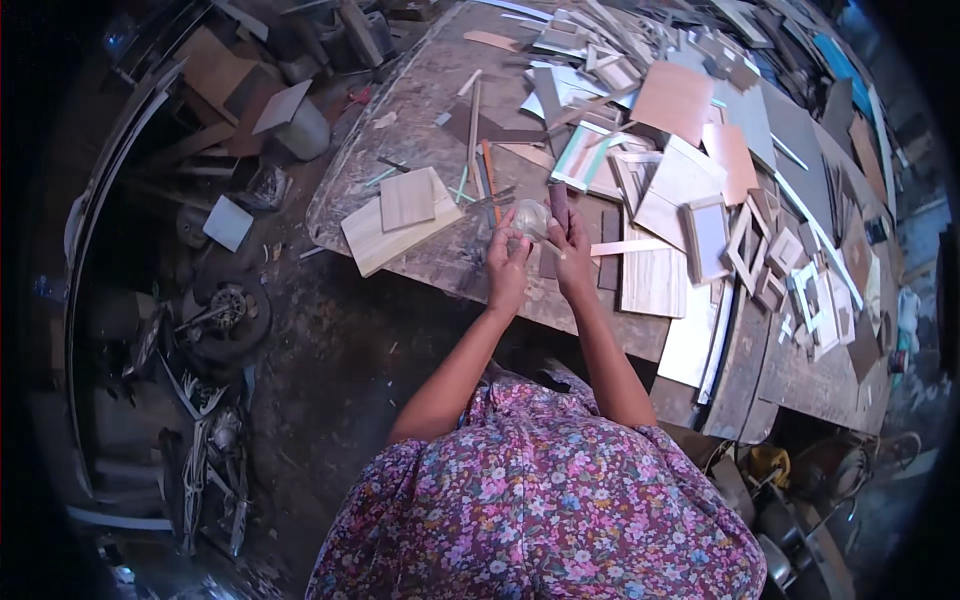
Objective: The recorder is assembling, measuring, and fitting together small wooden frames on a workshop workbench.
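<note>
Over the near edge of the wooden workbench (pixel 415 118), my left hand (pixel 507 265) is closed on a round, clear, see-through piece (pixel 531 217), shaped like a shallow disc or tape roll. My right hand (pixel 571 262) is beside it, its fingers closed and reaching to the disc's right side. A dark brown block (pixel 558 203) sticks up from the right hand's fingers and seems to be held there. A thin pale stick also shows at those fingers, its far end hidden by the hands.
Left of my hands, a small square board (pixel 407 199) lies on a larger pale board (pixel 370 238). An orange stick (pixel 489 175) lies ahead. Small wooden frames (pixel 708 240), panels and offcuts crowd the right side. Metal parts and a wheel (pixel 228 307) stand on the floor at left.
</note>
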Action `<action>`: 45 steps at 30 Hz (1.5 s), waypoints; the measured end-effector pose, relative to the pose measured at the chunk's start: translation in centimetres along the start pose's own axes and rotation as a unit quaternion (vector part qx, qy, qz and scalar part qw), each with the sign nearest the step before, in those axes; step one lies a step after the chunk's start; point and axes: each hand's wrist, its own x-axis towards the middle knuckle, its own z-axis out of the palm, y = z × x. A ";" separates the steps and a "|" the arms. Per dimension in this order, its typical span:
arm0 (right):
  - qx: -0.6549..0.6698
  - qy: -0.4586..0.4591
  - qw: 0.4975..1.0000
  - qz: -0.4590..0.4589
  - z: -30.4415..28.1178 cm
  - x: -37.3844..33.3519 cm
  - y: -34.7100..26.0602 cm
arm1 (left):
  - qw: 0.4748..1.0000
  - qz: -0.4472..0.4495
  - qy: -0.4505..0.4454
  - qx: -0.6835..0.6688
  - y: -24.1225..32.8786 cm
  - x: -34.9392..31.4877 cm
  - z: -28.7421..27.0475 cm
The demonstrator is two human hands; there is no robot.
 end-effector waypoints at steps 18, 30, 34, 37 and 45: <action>-0.011 0.042 0.998 0.053 2.1 14.7 6.0 | 0.985 -0.099 0.050 0.132 -2.9 14.1 0.4; -0.074 0.072 0.992 0.068 1.1 15.1 4.9 | 0.984 -0.121 0.098 0.082 -4.2 16.4 -1.2; -0.156 0.132 0.979 -0.025 1.2 11.4 0.6 | 0.982 -0.082 0.103 0.132 -1.5 14.2 -1.9; -0.225 0.080 0.971 -0.019 2.0 8.1 -1.3 | 0.984 -0.016 0.030 0.177 0.8 12.8 -3.0; -0.283 0.018 0.945 -0.165 8.5 5.5 -3.6 | 0.988 -0.036 -0.025 0.147 4.9 10.9 -6.0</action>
